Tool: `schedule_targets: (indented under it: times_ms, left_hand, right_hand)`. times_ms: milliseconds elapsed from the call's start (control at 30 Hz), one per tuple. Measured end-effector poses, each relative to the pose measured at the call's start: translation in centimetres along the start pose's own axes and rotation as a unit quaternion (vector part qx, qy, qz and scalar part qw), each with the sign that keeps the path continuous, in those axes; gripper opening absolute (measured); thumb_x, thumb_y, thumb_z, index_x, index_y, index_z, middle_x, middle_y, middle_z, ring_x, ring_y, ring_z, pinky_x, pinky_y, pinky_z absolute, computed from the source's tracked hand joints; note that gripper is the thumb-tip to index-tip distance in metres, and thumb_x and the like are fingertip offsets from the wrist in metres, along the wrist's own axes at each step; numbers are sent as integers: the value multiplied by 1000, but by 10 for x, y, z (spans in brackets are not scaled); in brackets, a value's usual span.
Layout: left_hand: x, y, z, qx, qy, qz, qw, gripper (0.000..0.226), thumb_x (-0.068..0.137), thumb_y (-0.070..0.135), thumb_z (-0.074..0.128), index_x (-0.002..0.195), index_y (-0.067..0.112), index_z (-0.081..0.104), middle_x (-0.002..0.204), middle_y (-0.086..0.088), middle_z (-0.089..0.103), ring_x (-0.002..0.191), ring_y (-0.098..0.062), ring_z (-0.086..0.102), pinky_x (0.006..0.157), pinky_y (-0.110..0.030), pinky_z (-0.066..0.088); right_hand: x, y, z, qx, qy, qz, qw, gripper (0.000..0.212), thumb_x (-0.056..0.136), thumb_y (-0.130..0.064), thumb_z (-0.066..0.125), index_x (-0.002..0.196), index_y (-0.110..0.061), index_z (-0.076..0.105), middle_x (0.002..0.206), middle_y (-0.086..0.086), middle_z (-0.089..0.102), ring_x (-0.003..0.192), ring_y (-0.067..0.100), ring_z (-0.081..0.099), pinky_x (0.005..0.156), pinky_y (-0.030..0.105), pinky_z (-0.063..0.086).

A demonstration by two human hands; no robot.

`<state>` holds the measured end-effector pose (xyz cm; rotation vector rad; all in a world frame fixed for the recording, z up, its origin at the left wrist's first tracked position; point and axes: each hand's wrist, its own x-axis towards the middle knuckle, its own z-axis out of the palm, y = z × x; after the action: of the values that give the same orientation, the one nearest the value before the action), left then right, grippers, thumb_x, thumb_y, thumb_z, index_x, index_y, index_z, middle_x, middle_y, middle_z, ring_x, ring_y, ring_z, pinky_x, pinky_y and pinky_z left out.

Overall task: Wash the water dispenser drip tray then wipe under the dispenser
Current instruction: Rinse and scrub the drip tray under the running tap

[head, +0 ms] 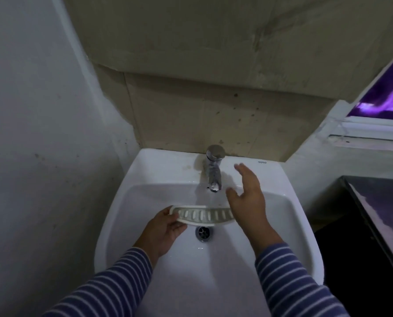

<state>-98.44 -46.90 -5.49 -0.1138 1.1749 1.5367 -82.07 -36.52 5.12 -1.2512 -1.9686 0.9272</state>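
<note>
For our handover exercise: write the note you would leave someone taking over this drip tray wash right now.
Left hand grips the drip tray by its left end, over the sink, under the tap.
Right hand is open beside the tap, gripping nothing.
Done: tray is at the sink. Whether water runs is unclear.
Left: wash the tray, then wipe under the dispenser, which is out of view.

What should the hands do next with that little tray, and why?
Probably the right hand should turn the tap: it hovers open beside it, while the left hand holds the drip tray under the spout, over the sink.
</note>
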Motion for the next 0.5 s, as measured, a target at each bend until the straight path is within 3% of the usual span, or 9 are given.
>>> schedule_targets:
  times_ms: [100, 167, 267, 367, 500]
  left_hand:
    - [-1, -5, 5, 15, 5, -3, 1000, 20, 94, -4, 43, 106, 2, 57, 96, -18, 65, 88, -28, 62, 91, -43, 43]
    - [-4, -8, 7, 18, -1, -2, 1000, 19, 96, -2, 42, 101, 3, 60, 96, -17, 66, 89, -28, 63, 93, -43, 43]
    - [-4, -10, 5, 8, -6, 1, 1000, 19, 96, 0, 43, 101, 3, 60, 98, -18, 66, 92, -28, 63, 97, -45, 42]
    - [-4, -10, 4, -5, 1, 4, 1000, 16, 96, 1, 45, 101, 2, 60, 99, -19, 66, 93, -29, 63, 99, -46, 42]
    - [-6, -7, 3, -21, 12, 1, 1000, 14, 95, 1, 47, 101, 2, 60, 99, -19, 65, 92, -30, 63, 98, -47, 44]
  right_hand:
    - [10, -36, -4, -61, -18, -144, 988, 64, 90, -4, 54, 148, -16, 28, 155, -4, 24, 142, 5, 14, 114, 22, 17]
    - [17, -44, -3, -118, -61, -191, 973, 62, 93, -6, 51, 149, -13, 24, 158, 1, 17, 142, 5, 6, 114, 20, 11]
    - [15, -33, 5, -150, -111, -191, 964, 61, 93, -3, 49, 149, -10, 25, 160, 5, 15, 145, 10, 6, 119, 24, 11]
    - [3, -18, 10, -140, -129, -192, 963, 64, 89, 2, 50, 148, -11, 28, 158, -3, 12, 142, 6, 2, 119, 29, 18]
    - [-3, -9, 5, -37, -122, -143, 981, 63, 85, 3, 54, 142, -19, 41, 151, -16, 17, 143, 2, 11, 111, 23, 29]
